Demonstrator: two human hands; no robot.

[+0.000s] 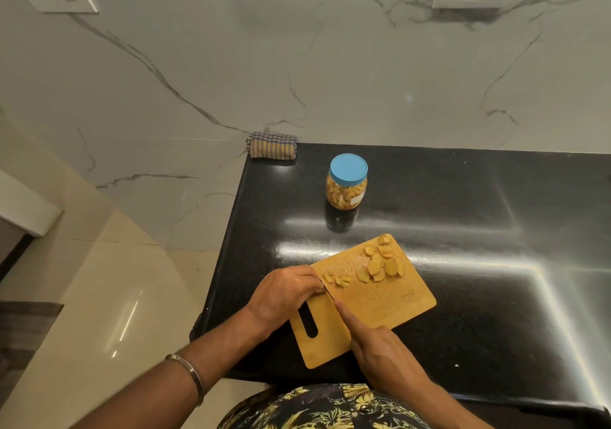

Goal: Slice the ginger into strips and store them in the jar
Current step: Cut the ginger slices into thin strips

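A wooden cutting board (pixel 390 303) lies on the black counter. Flat ginger slices (pixel 380 263) are heaped at its far corner, and a few thin strips (pixel 340 279) lie near its left edge. My left hand (pixel 284 293) sits curled at the board's left edge, its fingertips holding a small ginger piece that is mostly hidden. My right hand (pixel 380 352) grips a knife, index finger stretched along the spine; the thin blade (pixel 329 291) runs up beside my left fingertips. A clear jar (pixel 347 185) with a blue lid, filled with ginger strips, stands closed beyond the board.
A folded checked cloth (pixel 272 145) lies at the counter's far left corner against the marble wall. The black counter (pixel 496 230) stretches to the right. Its left edge (pixel 228 246) drops to a tiled floor. Wall sockets sit high up.
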